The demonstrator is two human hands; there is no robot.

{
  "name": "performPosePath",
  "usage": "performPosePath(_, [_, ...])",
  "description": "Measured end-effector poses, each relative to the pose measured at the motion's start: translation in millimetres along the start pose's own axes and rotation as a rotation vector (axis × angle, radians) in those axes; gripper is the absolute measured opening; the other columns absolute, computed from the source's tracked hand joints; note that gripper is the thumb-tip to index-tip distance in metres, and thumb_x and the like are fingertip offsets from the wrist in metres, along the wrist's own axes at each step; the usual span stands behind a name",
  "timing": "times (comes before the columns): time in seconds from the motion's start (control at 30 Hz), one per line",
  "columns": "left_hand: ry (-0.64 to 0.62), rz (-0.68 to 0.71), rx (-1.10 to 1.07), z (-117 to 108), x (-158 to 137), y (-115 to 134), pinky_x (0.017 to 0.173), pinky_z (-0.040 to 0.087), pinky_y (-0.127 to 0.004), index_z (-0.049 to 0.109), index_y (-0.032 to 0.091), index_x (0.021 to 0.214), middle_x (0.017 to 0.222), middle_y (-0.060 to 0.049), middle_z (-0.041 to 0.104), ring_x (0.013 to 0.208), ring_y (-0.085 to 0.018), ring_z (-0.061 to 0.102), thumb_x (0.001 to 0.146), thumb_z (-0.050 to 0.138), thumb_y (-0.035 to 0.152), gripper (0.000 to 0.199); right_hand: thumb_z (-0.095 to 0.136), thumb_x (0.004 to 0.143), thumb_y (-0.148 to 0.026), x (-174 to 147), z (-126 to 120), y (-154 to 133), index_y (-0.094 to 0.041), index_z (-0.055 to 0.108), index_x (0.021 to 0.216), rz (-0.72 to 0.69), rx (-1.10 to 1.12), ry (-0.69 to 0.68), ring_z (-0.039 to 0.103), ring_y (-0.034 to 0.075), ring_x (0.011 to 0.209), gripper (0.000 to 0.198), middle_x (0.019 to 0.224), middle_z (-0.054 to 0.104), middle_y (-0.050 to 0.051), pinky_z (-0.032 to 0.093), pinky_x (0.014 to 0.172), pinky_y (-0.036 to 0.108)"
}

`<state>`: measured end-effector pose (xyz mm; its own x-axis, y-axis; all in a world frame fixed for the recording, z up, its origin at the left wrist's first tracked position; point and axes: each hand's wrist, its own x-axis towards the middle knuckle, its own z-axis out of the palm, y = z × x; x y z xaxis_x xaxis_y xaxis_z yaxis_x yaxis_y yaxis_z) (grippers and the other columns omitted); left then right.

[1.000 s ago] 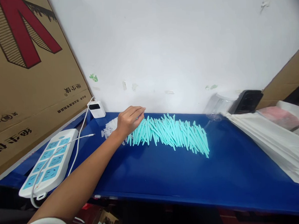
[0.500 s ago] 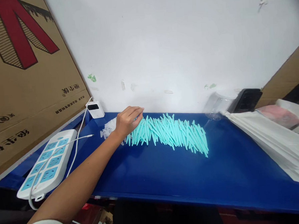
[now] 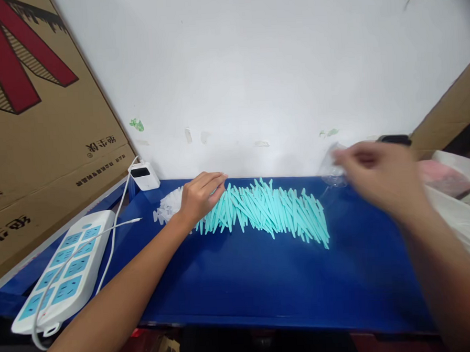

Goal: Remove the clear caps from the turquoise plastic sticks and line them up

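A long pile of flat, tapered teal sticks (image 3: 260,206) lies across the back of the blue table (image 3: 280,284). My left hand (image 3: 203,195) rests over the pile's left end, fingers bent and pressed together; whatever they may hold is hidden. Beside and partly behind it is a heap of small translucent whitish pieces (image 3: 170,204). At the back right, my right hand (image 3: 384,176) is smeared by motion, close to a clear plastic item (image 3: 333,173) against the wall. Whether the fingers touch that plastic cannot be made out.
On the left are a white power strip (image 3: 66,269) with a white cable, a small white device (image 3: 144,175) and a large printed cardboard box (image 3: 59,132). A dark object (image 3: 394,139) and white sheeting (image 3: 464,227) are at the right. A white wall (image 3: 230,81) closes the back.
My right hand has come into view from the right, reaching over the white sheeting toward the clear plastic item. My left hand stays over the pile. The view has shifted slightly.
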<state>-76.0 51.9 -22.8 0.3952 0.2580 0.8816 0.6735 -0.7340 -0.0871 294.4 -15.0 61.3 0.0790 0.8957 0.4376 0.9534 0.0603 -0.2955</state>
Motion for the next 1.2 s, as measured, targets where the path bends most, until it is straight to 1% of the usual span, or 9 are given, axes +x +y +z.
performPosePath(0.1, [-0.004, -0.007, -0.043, 3.7, -1.2, 4.8, 0.088, 0.063, -0.036, 0.077, 0.023, 0.115, 0.110, -0.007, 0.081, 0.098, -0.020, 0.078, 0.097, 0.065, 0.014, 0.023, 0.058, 0.101, -0.051, 13.8, 35.0, -1.7, -0.017, 0.077, 0.083, 0.015, -0.039, -0.182, 0.071, 0.024, 0.078, 0.043, 0.086, 0.077, 0.013, 0.048, 0.068, 0.034])
performPosePath(0.23, [-0.017, -0.026, -0.142, 7.6, -1.0, 16.2, 0.081, 0.064, -0.033, 0.078, 0.022, 0.111, 0.107, -0.006, 0.082, 0.092, -0.018, 0.078, 0.096, 0.067, 0.012, 0.021, 0.061, 0.092, -0.068, 10.3, 80.9, 6.5, -0.021, 0.075, 0.083, 0.020, -0.094, -0.434, 0.071, 0.028, 0.073, 0.049, 0.077, 0.075, 0.011, 0.045, 0.062, 0.035])
performPosePath(0.33, [-0.048, -0.137, -0.250, 9.0, 0.4, 26.5, 0.065, 0.060, -0.026, 0.079, 0.022, 0.110, 0.102, -0.004, 0.082, 0.083, -0.016, 0.075, 0.096, 0.068, 0.014, 0.020, 0.057, 0.096, -0.061, 0.2, 93.0, 11.9, -0.020, 0.072, 0.082, 0.005, -0.115, -0.505, 0.069, 0.027, 0.068, 0.045, 0.074, 0.073, 0.010, 0.041, 0.058, 0.034])
performPosePath(0.57, [-0.140, -0.510, -0.443, 8.5, 7.1, 42.3, 0.062, 0.060, -0.023, 0.083, 0.022, 0.102, 0.096, -0.003, 0.082, 0.080, -0.016, 0.075, 0.096, 0.071, 0.027, 0.015, 0.056, 0.099, -0.048, -4.8, 93.3, 10.4, -0.022, 0.065, 0.082, -0.051, 0.052, -0.447, 0.067, 0.024, 0.071, 0.033, 0.081, 0.074, 0.008, 0.039, 0.058, 0.033])
performPosePath(0.7, [-0.197, -0.718, -0.559, 7.4, 10.6, 48.1, 0.060, 0.060, -0.024, 0.085, 0.022, 0.103, 0.102, -0.005, 0.083, 0.084, -0.019, 0.077, 0.093, 0.075, 0.038, 0.021, 0.048, 0.105, -0.053, -9.1, 92.5, 0.4, -0.022, 0.063, 0.093, -0.133, 0.370, -0.333, 0.064, 0.019, 0.064, 0.036, 0.083, 0.075, 0.006, 0.041, 0.059, 0.031])
performPosePath(0.77, [-0.214, -0.775, -0.623, 7.5, 11.1, 50.0, 0.057, 0.060, -0.026, 0.086, 0.022, 0.104, 0.103, -0.006, 0.083, 0.079, -0.019, 0.076, 0.092, 0.077, 0.041, 0.025, 0.047, 0.106, -0.056, -13.2, 90.3, -5.8, -0.022, 0.063, 0.103, -0.185, 0.571, -0.366, 0.061, 0.017, 0.059, 0.038, 0.074, 0.072, 0.001, 0.042, 0.059, 0.030])
performPosePath(0.87, [-0.228, -0.807, -0.669, 8.0, 10.3, 50.6, 0.054, 0.060, -0.027, 0.086, 0.022, 0.104, 0.104, -0.006, 0.083, 0.077, -0.020, 0.075, 0.090, 0.078, 0.044, 0.027, 0.049, 0.106, -0.059, -18.8, 88.5, -12.6, -0.023, 0.068, 0.102, -0.273, 0.672, -0.416, 0.056, 0.016, 0.055, 0.041, 0.063, 0.063, -0.001, 0.043, 0.059, 0.030])
performPosePath(0.97, [-0.246, -0.791, -0.678, 8.0, 9.3, 49.4, 0.058, 0.061, -0.027, 0.086, 0.023, 0.104, 0.104, -0.006, 0.083, 0.085, -0.021, 0.076, 0.090, 0.078, 0.043, 0.026, 0.051, 0.106, -0.058, -21.2, 90.9, -14.1, -0.022, 0.072, 0.094, -0.331, 0.627, -0.366, 0.057, 0.017, 0.062, 0.044, 0.078, 0.070, 0.003, 0.044, 0.062, 0.031])
performPosePath(1.2, [-0.307, -0.754, -0.700, 6.6, 9.0, 49.3, 0.062, 0.061, -0.026, 0.085, 0.024, 0.106, 0.102, -0.006, 0.082, 0.091, -0.021, 0.076, 0.092, 0.077, 0.042, 0.024, 0.054, 0.105, -0.058, -21.0, 94.4, -11.4, -0.021, 0.073, 0.094, -0.307, 0.662, -0.365, 0.058, 0.017, 0.065, 0.043, 0.078, 0.069, 0.003, 0.045, 0.063, 0.031])
